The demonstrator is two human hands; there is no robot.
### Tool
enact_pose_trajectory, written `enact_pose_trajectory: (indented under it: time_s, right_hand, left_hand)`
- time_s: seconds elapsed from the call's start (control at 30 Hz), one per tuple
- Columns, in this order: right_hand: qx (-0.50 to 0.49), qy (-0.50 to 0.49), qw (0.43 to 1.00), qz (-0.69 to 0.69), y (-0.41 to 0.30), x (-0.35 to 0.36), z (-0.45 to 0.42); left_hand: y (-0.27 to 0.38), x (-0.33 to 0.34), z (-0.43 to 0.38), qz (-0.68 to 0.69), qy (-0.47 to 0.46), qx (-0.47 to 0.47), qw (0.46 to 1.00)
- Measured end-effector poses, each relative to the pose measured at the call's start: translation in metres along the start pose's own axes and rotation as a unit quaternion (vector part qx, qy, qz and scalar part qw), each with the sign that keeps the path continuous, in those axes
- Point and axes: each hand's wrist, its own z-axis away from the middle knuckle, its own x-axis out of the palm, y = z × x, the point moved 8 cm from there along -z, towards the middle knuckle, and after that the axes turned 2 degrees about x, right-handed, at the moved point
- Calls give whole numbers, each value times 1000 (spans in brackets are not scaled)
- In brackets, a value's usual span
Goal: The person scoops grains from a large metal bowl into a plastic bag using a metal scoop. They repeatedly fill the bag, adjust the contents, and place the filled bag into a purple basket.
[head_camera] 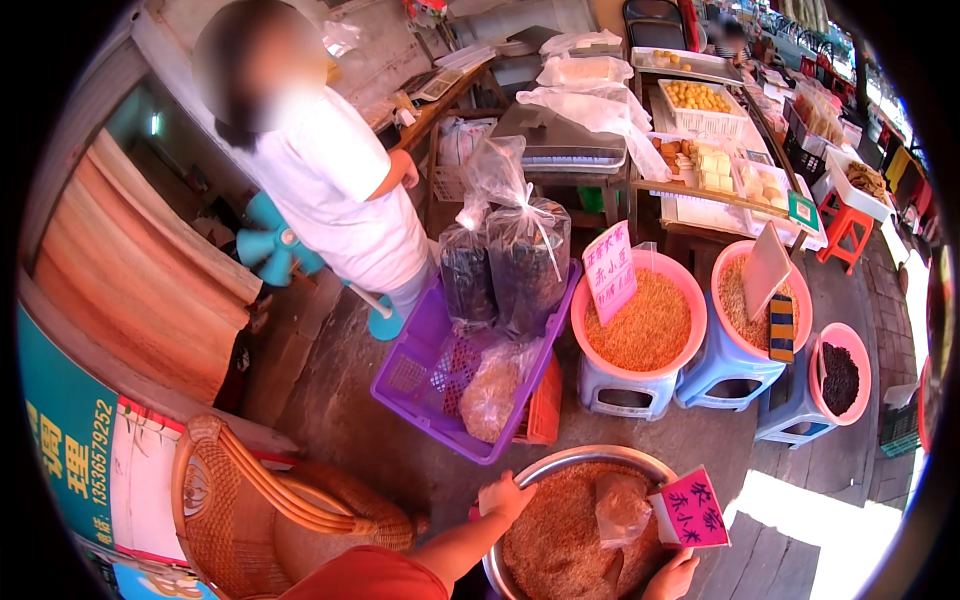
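Note:
A wide steel basin (487, 559) of reddish-brown grain (551, 525) lies right before me. My left hand (507, 496) grips its rim at the upper left, fingers curled over the edge. At the lower right, my right hand (673, 576) holds the opposite side, partly cut off by the picture's bottom edge. On the grain rests a clear plastic bag (622, 510) with some of the same grain inside. A brown, narrow object (613, 574) pokes from the grain below the bag; its kind is unclear. A pink handwritten card sign (691, 508) stands at the right rim, just above my right hand.
A purple plastic crate (405, 409) holds several filled clear bags. Pink tubs of grain (637, 322) and dark beans (840, 379) sit on blue stools (626, 386). A wicker chair (240, 517) is left; a person (337, 172) stands beyond, beside a teal fan (281, 238). Food trays (705, 124) line a stall.

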Motion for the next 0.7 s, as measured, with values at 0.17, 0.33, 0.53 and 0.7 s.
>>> enact_pose_trajectory:
  time_s: [0.17,0.33,0.53,0.7]
  right_hand:
    - [-8,14,1000,7,13,14,-6]
    - [-18,27,999,6,13,15,-8]
    - [-20,38,999,12,16,13,-7]
    - [-22,25,999,13,15,18,-8]
  left_hand:
    - [2,-4,1,1,5,-1,1000]
    - [6,-9,3,-8,10,-4,1000]
    - [7,-7,2,3,15,-2,1000]
    - [1,-6,2,-13,3,-12,1000]
